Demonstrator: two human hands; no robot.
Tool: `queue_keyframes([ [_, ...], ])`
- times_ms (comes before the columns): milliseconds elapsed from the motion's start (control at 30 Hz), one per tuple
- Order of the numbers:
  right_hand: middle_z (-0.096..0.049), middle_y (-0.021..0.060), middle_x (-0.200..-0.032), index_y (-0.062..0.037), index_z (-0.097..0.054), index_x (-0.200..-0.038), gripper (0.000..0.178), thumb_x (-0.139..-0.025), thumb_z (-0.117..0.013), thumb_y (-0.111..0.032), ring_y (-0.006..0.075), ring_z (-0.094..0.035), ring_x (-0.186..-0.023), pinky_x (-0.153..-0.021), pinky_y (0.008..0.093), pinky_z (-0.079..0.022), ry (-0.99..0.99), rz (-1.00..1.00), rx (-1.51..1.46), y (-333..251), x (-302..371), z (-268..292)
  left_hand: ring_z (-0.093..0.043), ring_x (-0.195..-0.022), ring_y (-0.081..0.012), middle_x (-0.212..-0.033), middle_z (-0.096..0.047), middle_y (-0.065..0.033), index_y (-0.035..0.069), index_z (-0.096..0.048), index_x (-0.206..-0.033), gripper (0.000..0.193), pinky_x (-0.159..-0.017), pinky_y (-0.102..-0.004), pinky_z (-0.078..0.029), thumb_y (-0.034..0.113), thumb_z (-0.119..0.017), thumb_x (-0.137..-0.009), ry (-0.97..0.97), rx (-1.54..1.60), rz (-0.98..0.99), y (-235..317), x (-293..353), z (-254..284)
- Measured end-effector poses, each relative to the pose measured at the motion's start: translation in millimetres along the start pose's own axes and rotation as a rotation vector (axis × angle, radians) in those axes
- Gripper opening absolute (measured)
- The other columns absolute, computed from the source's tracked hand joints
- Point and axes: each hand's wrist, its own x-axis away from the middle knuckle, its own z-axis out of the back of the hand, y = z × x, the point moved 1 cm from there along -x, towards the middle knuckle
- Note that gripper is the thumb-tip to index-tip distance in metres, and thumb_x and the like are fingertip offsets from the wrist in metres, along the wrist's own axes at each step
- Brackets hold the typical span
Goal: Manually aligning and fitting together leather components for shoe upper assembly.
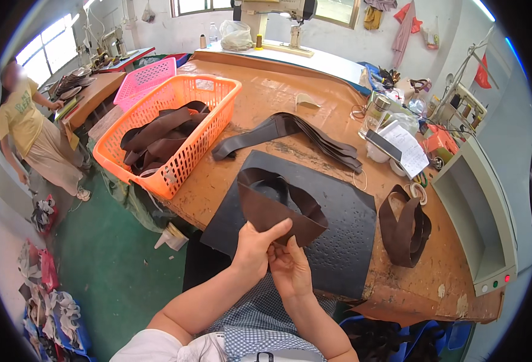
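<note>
Band [272,218]: brown loop over the mat [350,244], open side up, apparently so we see its edge.
Left hand [256,246]: clamped on the band's six o'clock side.
Right hand [291,266]: together with left, pinching there too.
Basket [195,158]: mat's ten o'clock, bands [160,134] inside, likely for our reach.
Second band [403,236]: three o'clock, seemingly kept apart.

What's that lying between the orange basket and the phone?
In the head view, dark strips lie on the brown table between the orange basket and the phone.
</note>
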Motion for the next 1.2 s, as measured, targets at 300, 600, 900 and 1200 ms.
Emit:
queue_keyframes([
  [300,-0.065,0.0051,-0.110,-0.0062,-0.063,-0.114,0.024,-0.094,-0.069,-0.019,0.0175,-0.061,-0.106,-0.101,0.0315,-0.051,0.159,0.040,-0.073,-10,-9,11,-0.067,-0.093,-0.0170,-0.105,-0.070,-0.0094,0.000,-0.062,-0.110,0.028,-0.085,-0.0293,-0.053,0.004,-0.075,-0.085,-0.130,-0.186,0.052,-21,-25,14],
  [600,-0.068,0.0087,-0.110,-0.0044,-0.062,-0.114,0.024,-0.096,-0.065,-0.021,0.0205,-0.062,-0.110,-0.104,0.0380,-0.049,0.189,0.025,-0.151,-36,-7,13,-0.066,-0.095,-0.0144,-0.106,-0.070,-0.0086,0.000,-0.061,-0.109,0.023,-0.085,-0.0294,-0.053,-0.003,-0.069,-0.088,-0.196,-0.241,-0.074,-43,-16,20],
  [900,-0.067,0.0078,-0.108,0.0001,-0.063,-0.120,0.026,-0.102,-0.054,-0.017,0.0189,-0.063,-0.102,-0.089,0.0343,-0.054,0.074,-0.075,0.524,-47,33,2,-0.068,-0.092,-0.0164,-0.106,-0.070,-0.0097,0.000,-0.060,-0.111,0.017,-0.083,-0.0288,-0.055,0.004,-0.064,-0.095,-0.172,-0.129,0.033,-44,-17,8],
  [1200,-0.052,0.0223,-0.134,0.0007,-0.061,-0.126,0.039,-0.091,-0.063,-0.017,0.0403,-0.046,-0.125,-0.103,0.0487,-0.038,0.023,1.123,2.091,-111,-4,-13,-0.069,-0.097,-0.0173,-0.111,-0.069,-0.0097,0.000,-0.059,-0.117,0.022,-0.086,-0.0325,-0.057,0.015,-0.054,-0.103,-0.229,-0.149,0.085,-55,-18,-13],
])
